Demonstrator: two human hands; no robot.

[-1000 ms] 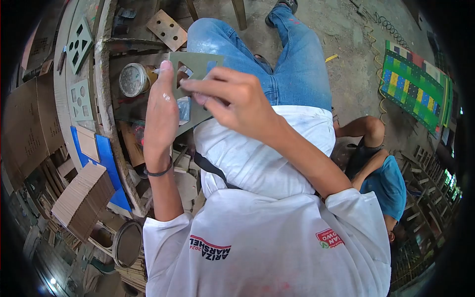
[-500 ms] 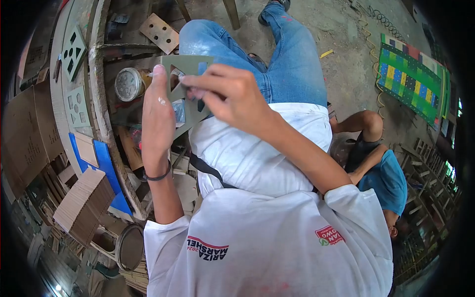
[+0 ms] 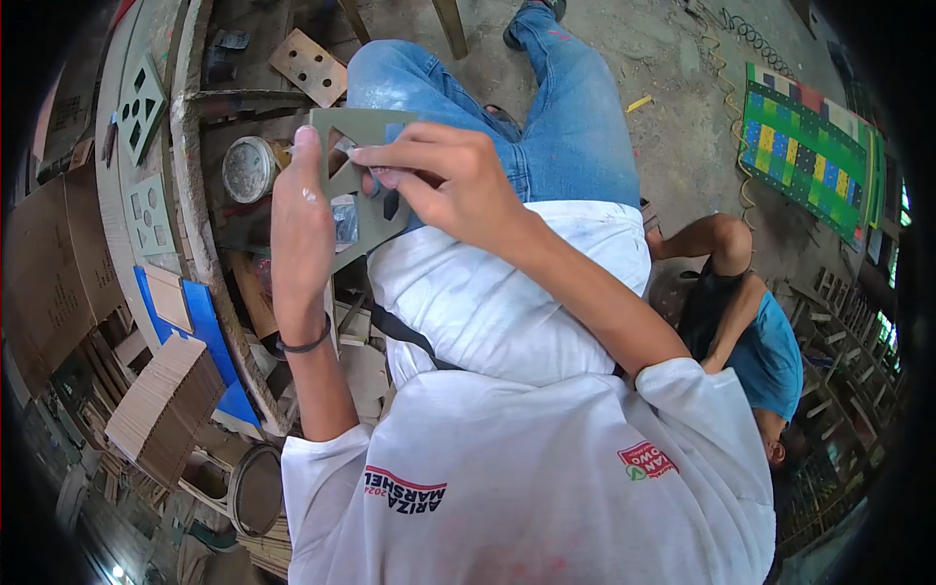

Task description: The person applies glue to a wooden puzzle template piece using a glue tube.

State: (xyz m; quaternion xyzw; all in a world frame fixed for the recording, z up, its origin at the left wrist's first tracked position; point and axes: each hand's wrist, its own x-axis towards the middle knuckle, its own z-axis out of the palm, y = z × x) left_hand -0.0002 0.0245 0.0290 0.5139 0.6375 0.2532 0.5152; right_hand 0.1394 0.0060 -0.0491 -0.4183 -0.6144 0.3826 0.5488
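A grey-green board [image 3: 363, 226] with shaped cutouts, one triangular, is held upright in front of my lap. My left hand [image 3: 302, 219] grips its left edge, thumb pointing up along it and whitish smears on the skin; its other fingers are hidden behind the board. My right hand [image 3: 444, 180] is at the board's face, fingertips pinched together at the edge of the triangular cutout. Whatever small thing is between those fingertips, if anything, I cannot make out. Just left of the board stands an open tin [image 3: 251, 170] with a whitish, crusted top.
On the bench [image 3: 200, 214] at left lie two similar cutout boards [image 3: 142, 109] and a blue panel [image 3: 216, 336]. A wooden block with holes [image 3: 309, 68] lies beyond. Cardboard [image 3: 166, 409] stands nearby. At right a person in a blue shirt [image 3: 765, 341] crouches; painted green panels [image 3: 807, 151] lie farther off.
My right fingertips have shifted slightly at the cutout, and both hands with the board sit a little farther left in view. The crouching person's arm has moved slightly.
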